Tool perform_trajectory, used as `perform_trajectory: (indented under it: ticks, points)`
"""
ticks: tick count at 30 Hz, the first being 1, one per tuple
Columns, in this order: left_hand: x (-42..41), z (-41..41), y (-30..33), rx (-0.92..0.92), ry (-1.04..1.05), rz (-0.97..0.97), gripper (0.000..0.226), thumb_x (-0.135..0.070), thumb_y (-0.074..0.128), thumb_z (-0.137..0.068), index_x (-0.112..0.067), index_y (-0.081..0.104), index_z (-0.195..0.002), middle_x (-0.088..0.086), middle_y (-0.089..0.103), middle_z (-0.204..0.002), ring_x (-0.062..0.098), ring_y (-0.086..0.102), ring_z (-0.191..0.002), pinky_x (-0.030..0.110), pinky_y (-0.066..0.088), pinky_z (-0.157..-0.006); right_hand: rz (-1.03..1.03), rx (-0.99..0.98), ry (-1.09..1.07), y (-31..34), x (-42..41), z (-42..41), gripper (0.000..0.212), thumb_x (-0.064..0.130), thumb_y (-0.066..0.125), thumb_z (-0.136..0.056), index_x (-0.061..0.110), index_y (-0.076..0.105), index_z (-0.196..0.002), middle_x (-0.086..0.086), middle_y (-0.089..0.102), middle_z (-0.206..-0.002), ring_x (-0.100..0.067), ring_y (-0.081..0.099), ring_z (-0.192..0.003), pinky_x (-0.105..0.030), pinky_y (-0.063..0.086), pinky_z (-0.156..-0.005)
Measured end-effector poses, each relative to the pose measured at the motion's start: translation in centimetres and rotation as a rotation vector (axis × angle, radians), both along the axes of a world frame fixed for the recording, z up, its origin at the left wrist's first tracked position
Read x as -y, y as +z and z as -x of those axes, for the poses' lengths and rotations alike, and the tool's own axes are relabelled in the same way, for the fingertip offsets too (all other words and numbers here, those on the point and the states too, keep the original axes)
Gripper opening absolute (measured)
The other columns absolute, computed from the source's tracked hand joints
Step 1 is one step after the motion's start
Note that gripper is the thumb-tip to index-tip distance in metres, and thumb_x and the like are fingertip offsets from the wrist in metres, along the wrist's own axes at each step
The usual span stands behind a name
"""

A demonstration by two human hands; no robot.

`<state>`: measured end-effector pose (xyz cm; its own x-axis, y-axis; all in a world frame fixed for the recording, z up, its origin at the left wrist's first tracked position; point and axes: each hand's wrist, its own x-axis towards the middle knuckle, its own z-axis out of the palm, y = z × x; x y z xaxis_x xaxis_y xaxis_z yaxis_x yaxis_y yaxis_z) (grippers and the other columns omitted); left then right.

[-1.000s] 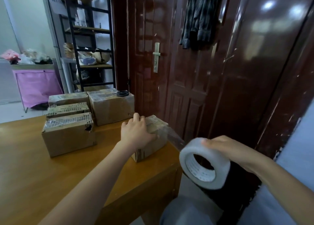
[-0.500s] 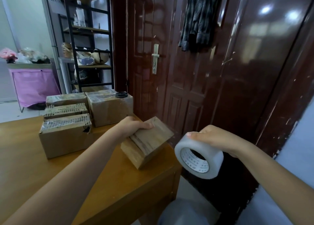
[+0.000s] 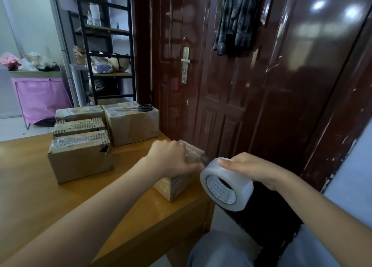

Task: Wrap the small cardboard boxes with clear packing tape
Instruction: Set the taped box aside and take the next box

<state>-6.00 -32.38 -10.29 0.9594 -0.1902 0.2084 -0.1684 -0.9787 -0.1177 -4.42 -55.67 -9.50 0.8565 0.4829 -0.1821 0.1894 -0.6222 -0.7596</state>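
Note:
A small cardboard box stands near the right corner of the wooden table. My left hand lies over its top, fingers curled round the far side, gripping it. My right hand grips a roll of clear packing tape just right of the box, off the table edge. A short stretch of clear tape runs from the roll to the box's top right corner.
Several taped cardboard boxes are stacked at the back left of the table, one with black scissors on top. A dark red door stands close behind. A black shelf rack is at the far left.
The box, tipped on an edge half a second ago, now sits flat under my left hand. The tape roll has moved in close to the box's right side.

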Motion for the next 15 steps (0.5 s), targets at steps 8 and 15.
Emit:
perform_trajectory:
  ticks: [8,15]
  points:
    - [-1.0,-2.5,3.8,-0.546,0.101,0.581,0.050,-0.033,0.065,-0.089,-0.014,0.047,-0.131,0.004,0.059,-0.107,0.021,0.059,-0.090,0.032,0.052,-0.070,-0.428,-0.138,0.204,4.5,1.4,-1.7,0.052,0.025,0.069,-0.070,-0.006,0.064,-0.112,-0.011,0.070,-0.094,-0.020,0.068,-0.087,-0.028,0.053,-0.074]
    - [-5.8,-4.5,1.4,-0.492,0.128,0.957,0.050,-0.027,0.071,-0.085,-0.032,0.046,-0.129,0.000,0.057,-0.126,0.021,0.059,-0.110,0.030,0.049,-0.085,-0.619,0.075,-0.014,4.9,-5.9,-5.1,0.042,0.037,0.068,-0.081,0.004,0.066,-0.107,-0.009,0.070,-0.086,-0.018,0.066,-0.074,-0.030,0.054,-0.072]
